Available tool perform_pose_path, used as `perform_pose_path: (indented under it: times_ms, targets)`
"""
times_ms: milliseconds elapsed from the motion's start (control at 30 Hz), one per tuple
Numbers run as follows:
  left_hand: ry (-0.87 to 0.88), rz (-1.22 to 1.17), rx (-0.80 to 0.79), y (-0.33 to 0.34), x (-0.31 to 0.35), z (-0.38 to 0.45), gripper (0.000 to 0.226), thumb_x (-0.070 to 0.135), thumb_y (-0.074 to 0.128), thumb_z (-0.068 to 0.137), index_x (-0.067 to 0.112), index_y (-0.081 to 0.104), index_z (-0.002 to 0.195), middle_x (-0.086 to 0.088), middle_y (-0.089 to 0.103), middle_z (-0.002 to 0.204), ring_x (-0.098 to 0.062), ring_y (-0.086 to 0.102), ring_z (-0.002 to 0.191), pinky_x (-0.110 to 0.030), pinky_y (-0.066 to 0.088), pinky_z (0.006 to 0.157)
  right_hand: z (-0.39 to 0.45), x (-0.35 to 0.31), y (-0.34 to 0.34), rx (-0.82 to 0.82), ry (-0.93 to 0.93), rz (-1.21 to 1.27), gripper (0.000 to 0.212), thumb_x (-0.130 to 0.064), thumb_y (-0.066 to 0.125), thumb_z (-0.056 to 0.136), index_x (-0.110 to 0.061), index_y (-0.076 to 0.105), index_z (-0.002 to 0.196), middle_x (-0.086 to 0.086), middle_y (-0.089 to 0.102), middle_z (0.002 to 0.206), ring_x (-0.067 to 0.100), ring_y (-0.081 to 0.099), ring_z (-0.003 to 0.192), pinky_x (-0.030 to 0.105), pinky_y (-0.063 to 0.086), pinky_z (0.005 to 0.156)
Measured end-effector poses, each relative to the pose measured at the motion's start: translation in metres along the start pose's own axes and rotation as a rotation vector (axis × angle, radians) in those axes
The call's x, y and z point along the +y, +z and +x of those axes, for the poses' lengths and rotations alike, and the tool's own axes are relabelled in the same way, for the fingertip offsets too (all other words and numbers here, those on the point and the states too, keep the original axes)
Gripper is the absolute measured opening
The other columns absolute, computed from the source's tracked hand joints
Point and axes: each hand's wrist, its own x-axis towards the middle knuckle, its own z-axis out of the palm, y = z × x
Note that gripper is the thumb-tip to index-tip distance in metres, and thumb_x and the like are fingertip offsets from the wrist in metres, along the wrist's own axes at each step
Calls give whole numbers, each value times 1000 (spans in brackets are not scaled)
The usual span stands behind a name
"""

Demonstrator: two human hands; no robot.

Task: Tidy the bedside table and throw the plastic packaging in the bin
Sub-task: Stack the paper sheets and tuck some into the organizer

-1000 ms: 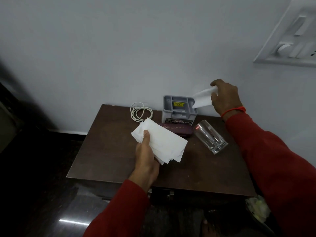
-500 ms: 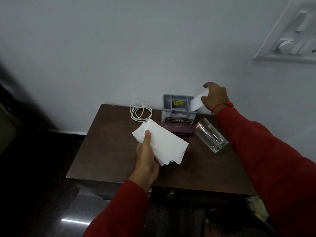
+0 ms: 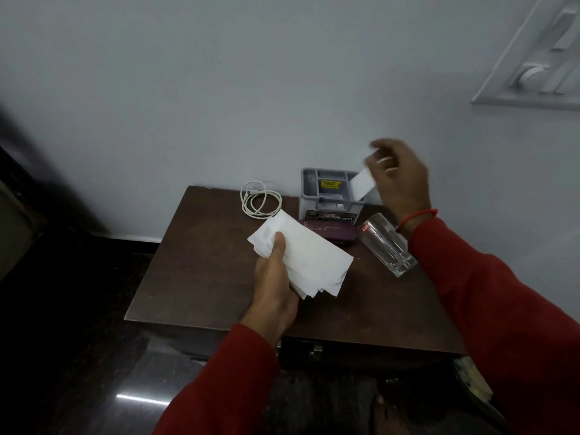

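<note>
My left hand (image 3: 274, 277) grips a stack of white tissues (image 3: 309, 259) above the middle of the dark wooden bedside table (image 3: 194, 271). My right hand (image 3: 398, 177) hovers, blurred, at the right side of the grey compartment organiser (image 3: 329, 196) by the wall. A white slip (image 3: 362, 186) stands slanted in the organiser's right compartment. Its upper end reaches my fingers, and the blur hides whether they still pinch it. A clear glass (image 3: 386, 243) lies on its side under my right wrist.
A coiled white cable (image 3: 259, 200) lies at the back of the table. A maroon case (image 3: 329, 232) rests in front of the organiser. A switch panel (image 3: 539, 67) is on the wall upper right. Something pale (image 3: 474, 381) sits on the floor, lower right.
My right hand brought the white slip down into the organiser's right compartment, then rose slightly with fingers spreading. My left hand kept the tissue stack nearly still.
</note>
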Motion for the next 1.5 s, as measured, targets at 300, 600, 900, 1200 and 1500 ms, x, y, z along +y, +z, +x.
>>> perform_pose_path:
  times_ms: [300, 600, 900, 1200, 1500]
  targets:
    - [56, -119, -27, 6, 4, -5, 40, 36, 63, 96, 20, 59, 133, -14, 75, 119, -34, 74, 105, -64, 57, 87, -40, -33, 3, -900, 216, 5, 21, -25, 76, 82, -11, 70, 96, 13, 74, 92, 18, 66, 77, 34, 55, 69]
    - [35, -177, -68, 8, 10, -11, 39, 36, 52, 103, 16, 59, 135, -6, 78, 113, -22, 77, 97, -50, 63, 82, -27, -38, -12, -667, 357, 290, 12, -4, 64, 91, -6, 55, 98, 1, 68, 62, 7, 61, 50, 16, 46, 45]
    - [15, -170, -42, 5, 11, -9, 44, 39, 52, 103, 12, 57, 138, -12, 74, 124, -30, 70, 114, -61, 51, 102, 10, -31, -3, -494, 86, -169, 12, -22, 74, 85, -16, 71, 96, -1, 68, 88, 13, 60, 78, 29, 47, 75]
    - [-29, -77, -30, 2, 12, -7, 36, 42, 53, 102, 19, 60, 128, -10, 75, 118, -31, 72, 108, -63, 52, 98, 88, -19, 27, -556, -294, -1066, 22, -20, 55, 96, -22, 66, 114, 9, 63, 116, 34, 60, 105, 43, 46, 83]
    - [-57, -14, -33, 3, 7, -3, 37, 41, 55, 101, 17, 61, 129, -8, 76, 112, -27, 74, 97, -56, 58, 88, 85, -15, 49, -657, -462, -1316, 38, -8, 57, 89, -19, 49, 125, 10, 64, 114, 35, 64, 98, 40, 46, 75]
